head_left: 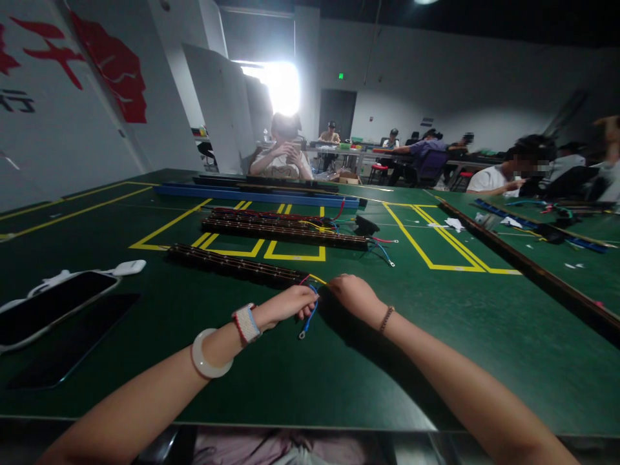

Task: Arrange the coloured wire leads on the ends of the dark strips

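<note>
A long dark bar (237,263) with metal lines along its top lies on the green table in front of me. Short red, yellow and blue wires come out of its right end. My left hand (293,302) is closed at that end, its fingers pinching the blue wire (309,323), whose ring terminal hangs below. Just to the right, my right hand (356,296) is curled closed, knuckles up, and the yellow wire (317,279) runs into its fingertips. Those fingertips are partly hidden. Both wrists rest low over the table.
Behind lie several similar bars (285,230) with wires and a blue channel (252,194). A phone (58,303) and a dark flat panel (77,342) are at the left. One long bar (523,258) runs down the right. A person (283,155) sits opposite; others work farther back.
</note>
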